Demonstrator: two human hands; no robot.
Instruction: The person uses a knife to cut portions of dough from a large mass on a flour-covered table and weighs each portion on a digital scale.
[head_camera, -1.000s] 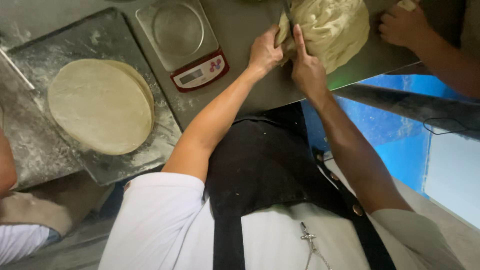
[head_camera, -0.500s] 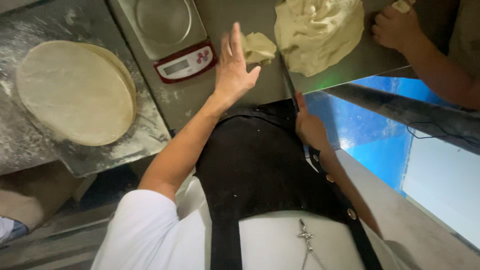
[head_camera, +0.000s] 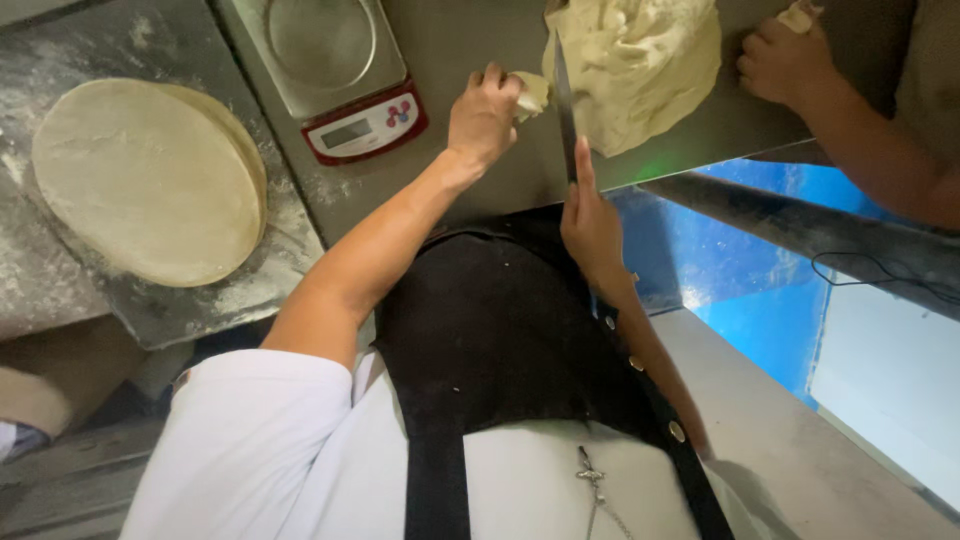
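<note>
Dough mound (head_camera: 640, 70) cropped at top

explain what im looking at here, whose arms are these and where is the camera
The camera sits on a person's head and looks down, so you see their own white shirt and black apron from above. Both arms reaching up the picture are theirs. Their left hand has a grip on a small piece of dough. Their right hand holds a knife against a big dough mass on the metal counter. Beside it stand a kitchen scale and a stack of flat dough rounds on a floured slab. The hand at top right belongs to someone else.
</note>
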